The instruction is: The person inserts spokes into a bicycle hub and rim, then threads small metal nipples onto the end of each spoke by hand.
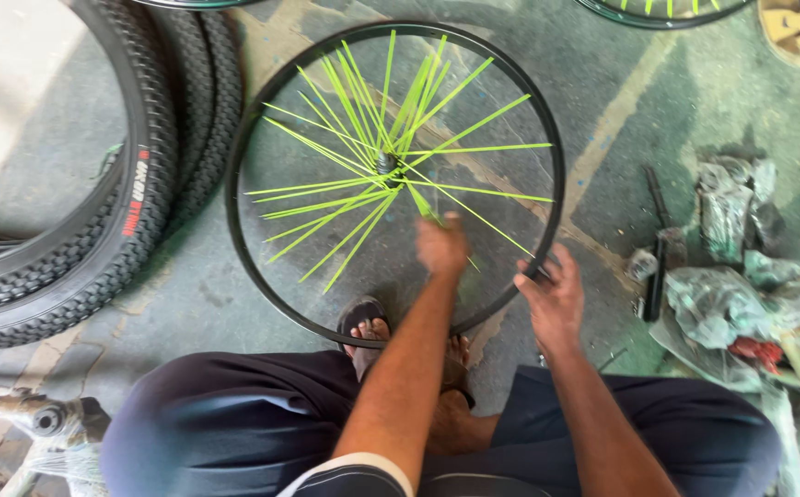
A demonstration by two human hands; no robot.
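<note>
Two arms reach forward: left hand (441,245) pinches a green spoke (418,201), right hand (552,296) grips the rim (234,198).

At nine o'clock from my seat, black tires (78,198) lie stacked on the concrete floor (713,101). At three o'clock sits a heap of crumpled plastic bags (741,276), with a dark tool (660,244) just beside it. A sandal (798,28) lies at one o'clock. A metal bike part (27,414) is at eight o'clock.
</note>
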